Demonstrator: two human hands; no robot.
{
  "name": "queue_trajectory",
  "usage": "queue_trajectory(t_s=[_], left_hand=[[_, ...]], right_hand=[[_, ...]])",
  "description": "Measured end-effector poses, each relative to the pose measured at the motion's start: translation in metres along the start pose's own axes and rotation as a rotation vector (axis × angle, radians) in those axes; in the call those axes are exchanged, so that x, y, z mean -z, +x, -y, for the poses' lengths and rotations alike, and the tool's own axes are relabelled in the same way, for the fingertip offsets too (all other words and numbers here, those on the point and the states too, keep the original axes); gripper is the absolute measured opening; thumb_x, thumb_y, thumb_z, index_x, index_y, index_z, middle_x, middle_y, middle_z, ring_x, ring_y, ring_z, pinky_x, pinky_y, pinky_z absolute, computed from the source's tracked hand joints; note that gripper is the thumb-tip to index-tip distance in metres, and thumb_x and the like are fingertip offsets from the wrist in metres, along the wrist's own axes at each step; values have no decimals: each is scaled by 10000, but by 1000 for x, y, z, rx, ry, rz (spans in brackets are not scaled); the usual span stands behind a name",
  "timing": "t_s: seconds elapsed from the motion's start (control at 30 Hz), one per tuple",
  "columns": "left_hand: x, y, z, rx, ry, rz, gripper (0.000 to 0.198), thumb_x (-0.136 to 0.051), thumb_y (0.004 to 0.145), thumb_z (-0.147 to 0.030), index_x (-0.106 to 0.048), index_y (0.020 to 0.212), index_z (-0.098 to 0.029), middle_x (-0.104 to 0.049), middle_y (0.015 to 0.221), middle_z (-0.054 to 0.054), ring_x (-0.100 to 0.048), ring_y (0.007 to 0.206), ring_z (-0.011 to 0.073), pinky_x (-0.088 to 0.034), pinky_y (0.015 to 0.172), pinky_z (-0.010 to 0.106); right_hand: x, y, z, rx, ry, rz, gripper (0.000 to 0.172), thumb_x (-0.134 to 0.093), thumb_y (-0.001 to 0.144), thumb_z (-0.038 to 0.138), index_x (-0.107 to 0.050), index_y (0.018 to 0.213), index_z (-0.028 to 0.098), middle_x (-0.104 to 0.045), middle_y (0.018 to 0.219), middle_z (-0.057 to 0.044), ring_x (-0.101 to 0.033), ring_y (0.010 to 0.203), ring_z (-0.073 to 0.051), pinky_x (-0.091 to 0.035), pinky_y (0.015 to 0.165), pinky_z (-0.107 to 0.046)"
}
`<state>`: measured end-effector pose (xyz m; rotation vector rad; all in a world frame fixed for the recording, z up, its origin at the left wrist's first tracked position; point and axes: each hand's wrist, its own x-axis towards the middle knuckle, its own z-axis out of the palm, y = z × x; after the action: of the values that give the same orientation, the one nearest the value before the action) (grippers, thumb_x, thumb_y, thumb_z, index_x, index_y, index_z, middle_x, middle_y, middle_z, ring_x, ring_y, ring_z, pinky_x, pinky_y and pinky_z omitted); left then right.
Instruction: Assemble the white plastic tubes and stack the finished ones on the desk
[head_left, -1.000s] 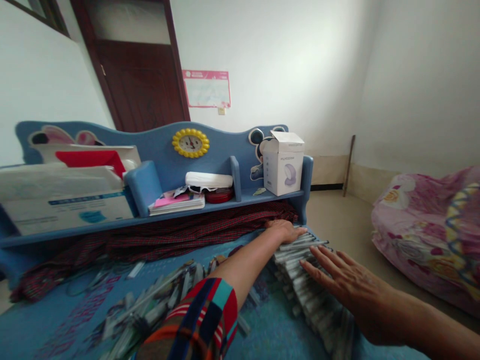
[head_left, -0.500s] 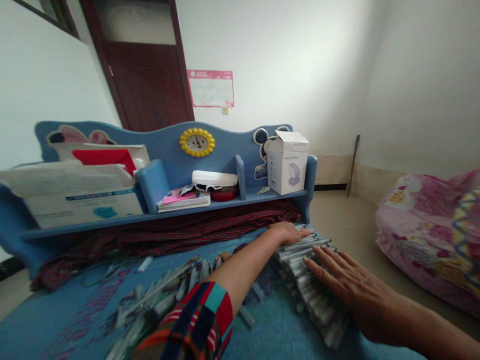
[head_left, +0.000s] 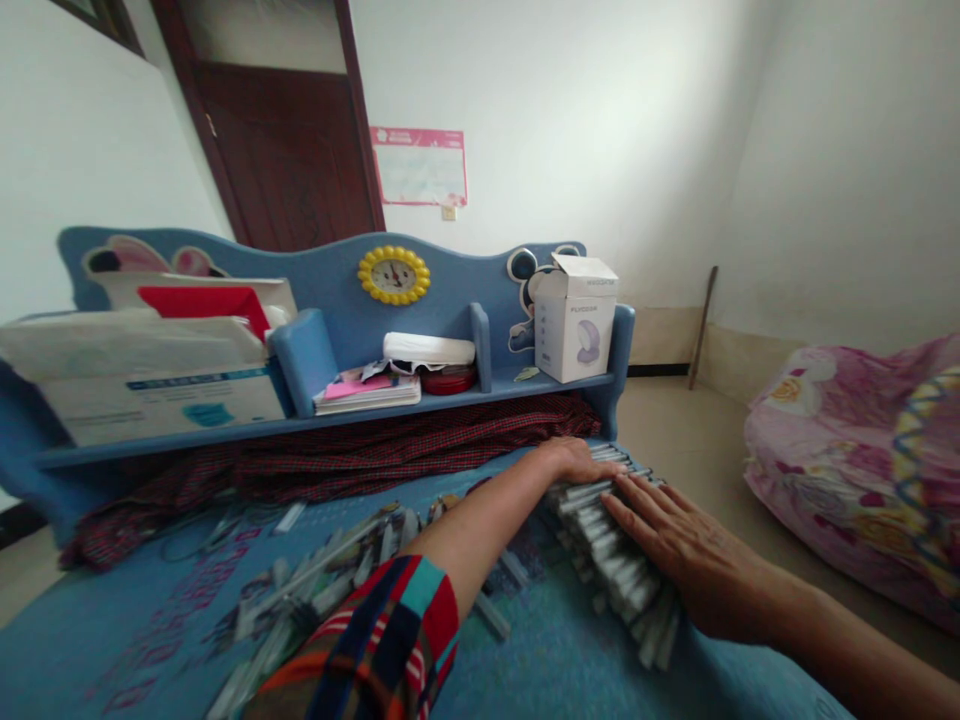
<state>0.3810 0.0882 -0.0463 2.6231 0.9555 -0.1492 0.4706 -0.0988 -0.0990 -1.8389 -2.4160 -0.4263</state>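
A stack of thin silvery-grey strips (head_left: 622,570) lies on the blue cloth surface, its near ends fanned out unevenly. My left hand (head_left: 574,461) reaches across to the stack's far end, with its fingers stretched over the strips there. Flat along the right side and top of the stack lies my right hand (head_left: 679,525), fingers extended and holding nothing. The two hands' fingertips are close together. Left of my left forearm is a loose, jumbled pile of similar strips (head_left: 322,585), partly covered by my plaid sleeve. A few single strips (head_left: 491,616) lie between pile and stack.
A blue shelf headboard (head_left: 322,250) runs along the back. It carries a white box (head_left: 576,325), books (head_left: 367,395) and a mask box (head_left: 172,405). Dark red checked cloth (head_left: 405,450) is bunched below it. Pink flowered bedding (head_left: 847,460) is on the right.
My right hand has shifted slightly up and left along the stack, closer to my left fingertips. The left hand stays on the far end. The view has tilted a little.
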Motion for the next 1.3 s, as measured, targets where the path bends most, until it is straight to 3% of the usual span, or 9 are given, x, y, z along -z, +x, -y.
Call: queue_trajectory(t_s=[0.17,0.4,0.7,0.87,1.03,1.3], left_hand=[[7,3,2,-35,40,57,807,-435,684,-716,-622,1132,-72,-535,1258,198,-500,1166,311,-406,903,299],[13,8,7,-23,-56,105,861,-534,599,-724,-627,1093,-24,-598,1174,202,-554,1079,317,-438,837,301],[13,-9,21,43,-490,238,647,-630,576,-673,-662,917,-124,-693,939,75,-656,742,228,-502,560,273],[9,-16,24,32,-762,375,442,-645,665,-566,-658,820,-153,-696,711,29,-654,639,195,-518,565,276],[1,-19,29,-10,-1002,541,385,-522,798,-511,-641,883,-155,-698,717,32,-650,611,171,-532,609,301],[-2,-30,33,-27,-1230,653,322,-540,810,-451,-626,877,-148,-696,693,16,-657,635,169,-533,629,296]], right_hand=[[3,9,1,8,-9,-44,952,-478,566,-26,-160,1443,163,-135,1487,-211,-98,1364,-314,-249,1032,-521],[6,14,-2,118,12,-95,893,-491,624,-4,-176,1438,184,-266,1432,-218,-212,1329,-331,-279,1002,-528],[2,21,6,142,-5,-233,753,-435,722,9,-214,1424,166,-298,1388,-244,-261,1300,-341,-347,953,-521],[0,22,8,131,-38,-312,698,-413,760,2,-239,1416,164,-249,1412,-254,-242,1309,-357,-355,956,-518],[-3,24,5,163,-83,-337,682,-425,799,11,-230,1421,214,-208,1443,-235,-230,1314,-363,-336,961,-556],[-4,25,6,225,-80,-430,553,-415,854,41,-322,1370,220,-165,1471,-216,-203,1329,-358,-334,968,-574]])
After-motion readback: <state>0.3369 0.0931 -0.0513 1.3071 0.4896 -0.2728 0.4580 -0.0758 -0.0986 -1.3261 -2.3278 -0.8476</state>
